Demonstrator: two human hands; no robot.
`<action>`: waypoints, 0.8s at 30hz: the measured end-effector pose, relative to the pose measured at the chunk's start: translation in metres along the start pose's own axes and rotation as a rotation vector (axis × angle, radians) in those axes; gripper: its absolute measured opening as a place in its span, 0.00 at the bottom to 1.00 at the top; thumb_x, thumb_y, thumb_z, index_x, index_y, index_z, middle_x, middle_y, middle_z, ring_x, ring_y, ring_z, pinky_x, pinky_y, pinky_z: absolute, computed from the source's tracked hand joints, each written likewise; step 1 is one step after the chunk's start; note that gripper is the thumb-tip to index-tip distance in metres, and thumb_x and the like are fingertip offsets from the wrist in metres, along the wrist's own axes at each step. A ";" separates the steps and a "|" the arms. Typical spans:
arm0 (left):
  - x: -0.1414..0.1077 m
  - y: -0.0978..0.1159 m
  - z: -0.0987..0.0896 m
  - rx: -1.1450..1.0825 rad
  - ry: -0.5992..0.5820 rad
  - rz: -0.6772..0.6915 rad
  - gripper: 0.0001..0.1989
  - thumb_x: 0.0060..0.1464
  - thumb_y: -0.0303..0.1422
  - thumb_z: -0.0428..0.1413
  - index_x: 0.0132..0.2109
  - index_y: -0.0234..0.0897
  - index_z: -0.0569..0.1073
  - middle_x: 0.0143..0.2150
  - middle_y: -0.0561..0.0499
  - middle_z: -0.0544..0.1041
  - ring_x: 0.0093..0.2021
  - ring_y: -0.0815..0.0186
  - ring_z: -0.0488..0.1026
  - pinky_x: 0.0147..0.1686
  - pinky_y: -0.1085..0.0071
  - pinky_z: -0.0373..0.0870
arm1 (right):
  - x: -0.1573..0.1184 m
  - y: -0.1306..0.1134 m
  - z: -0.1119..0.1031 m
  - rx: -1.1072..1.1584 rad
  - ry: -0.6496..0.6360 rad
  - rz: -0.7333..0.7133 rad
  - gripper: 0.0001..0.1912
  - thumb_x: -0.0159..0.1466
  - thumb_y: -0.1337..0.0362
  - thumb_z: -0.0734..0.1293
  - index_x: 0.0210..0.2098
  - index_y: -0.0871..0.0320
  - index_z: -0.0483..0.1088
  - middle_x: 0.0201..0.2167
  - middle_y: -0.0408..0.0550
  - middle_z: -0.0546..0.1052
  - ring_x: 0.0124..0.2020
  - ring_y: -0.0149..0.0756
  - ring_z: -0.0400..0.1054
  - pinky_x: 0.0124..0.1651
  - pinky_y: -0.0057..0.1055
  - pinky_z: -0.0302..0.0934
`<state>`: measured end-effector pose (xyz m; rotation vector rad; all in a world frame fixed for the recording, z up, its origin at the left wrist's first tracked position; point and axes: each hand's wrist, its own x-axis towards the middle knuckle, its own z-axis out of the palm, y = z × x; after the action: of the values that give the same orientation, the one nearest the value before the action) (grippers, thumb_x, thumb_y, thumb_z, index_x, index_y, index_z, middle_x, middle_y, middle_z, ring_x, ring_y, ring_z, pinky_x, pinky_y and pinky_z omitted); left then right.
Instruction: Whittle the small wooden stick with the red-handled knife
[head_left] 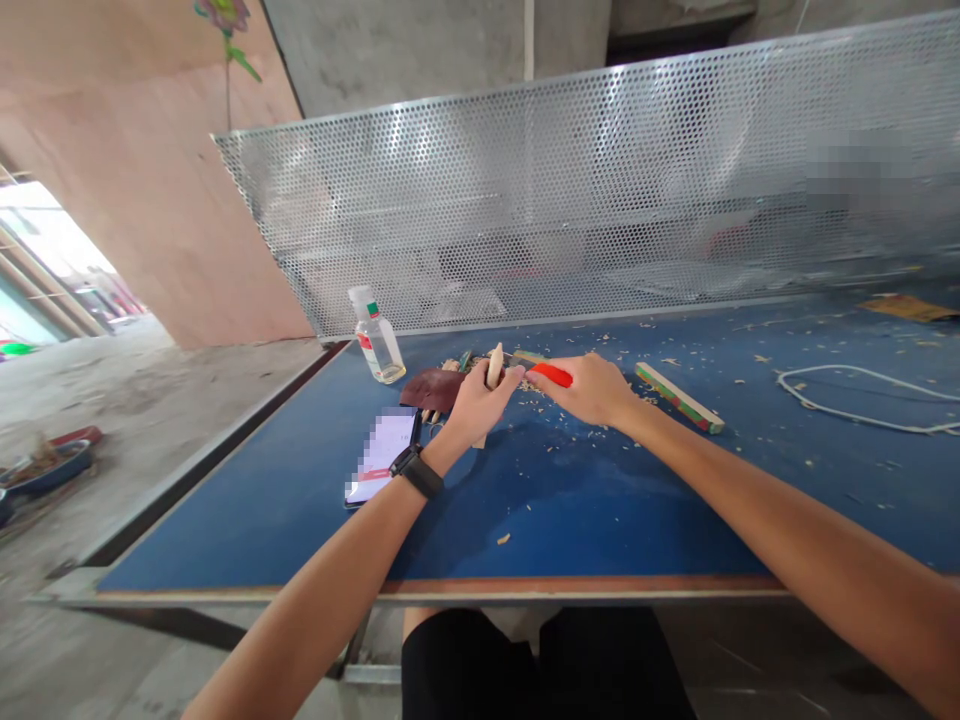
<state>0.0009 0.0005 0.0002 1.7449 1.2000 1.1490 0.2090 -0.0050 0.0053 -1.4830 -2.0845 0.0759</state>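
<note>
My left hand point(471, 402) is closed around a pale piece of wood point(495, 366), whose pointed tip sticks up above the fingers. In my right hand point(597, 388) is a knife with an orange-red handle point(552, 375). Its thin blade reaches left toward the wood and my left thumb; whether it touches the wood I cannot tell. Behind and beside my left hand lie a dark red-brown piece point(429, 389) and some small wooden bits, partly hidden. Wood shavings point(592, 420) are scattered on the blue tabletop point(570, 520) around my hands.
A phone point(382, 455) lies left of my left wrist, and a clear bottle point(379, 338) stands behind it. Right of my hands are a coloured wooden strip point(679, 397) and a looped white cord point(862, 370). A perforated metal panel point(570, 200) borders the table's back.
</note>
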 end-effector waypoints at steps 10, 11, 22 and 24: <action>-0.002 -0.002 0.000 0.074 0.026 -0.013 0.21 0.65 0.50 0.61 0.38 0.41 0.61 0.28 0.59 0.65 0.25 0.73 0.64 0.26 0.72 0.62 | -0.001 0.000 0.001 -0.002 -0.046 -0.067 0.35 0.70 0.31 0.59 0.50 0.49 0.84 0.30 0.51 0.82 0.31 0.45 0.73 0.33 0.36 0.53; -0.001 -0.003 0.000 0.084 0.025 -0.009 0.22 0.64 0.50 0.61 0.39 0.41 0.61 0.28 0.59 0.65 0.24 0.74 0.65 0.26 0.72 0.62 | -0.001 0.000 0.001 0.000 -0.057 -0.068 0.36 0.70 0.31 0.59 0.49 0.50 0.85 0.30 0.51 0.82 0.31 0.44 0.73 0.33 0.36 0.54; -0.004 0.003 -0.002 0.080 -0.045 -0.037 0.23 0.61 0.51 0.64 0.45 0.43 0.62 0.24 0.61 0.67 0.18 0.73 0.66 0.19 0.73 0.64 | 0.002 0.011 -0.001 0.123 -0.162 -0.136 0.35 0.69 0.31 0.60 0.40 0.53 0.84 0.24 0.46 0.77 0.26 0.39 0.68 0.33 0.37 0.55; -0.004 0.001 -0.002 0.045 -0.076 -0.007 0.22 0.61 0.51 0.64 0.46 0.43 0.63 0.24 0.62 0.67 0.17 0.73 0.65 0.19 0.74 0.63 | 0.002 0.013 -0.001 0.139 -0.186 -0.152 0.35 0.69 0.31 0.60 0.38 0.53 0.83 0.23 0.45 0.76 0.25 0.37 0.66 0.32 0.37 0.54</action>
<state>-0.0015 -0.0033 0.0010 1.8007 1.1938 1.0490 0.2204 0.0019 0.0025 -1.2730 -2.2825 0.3047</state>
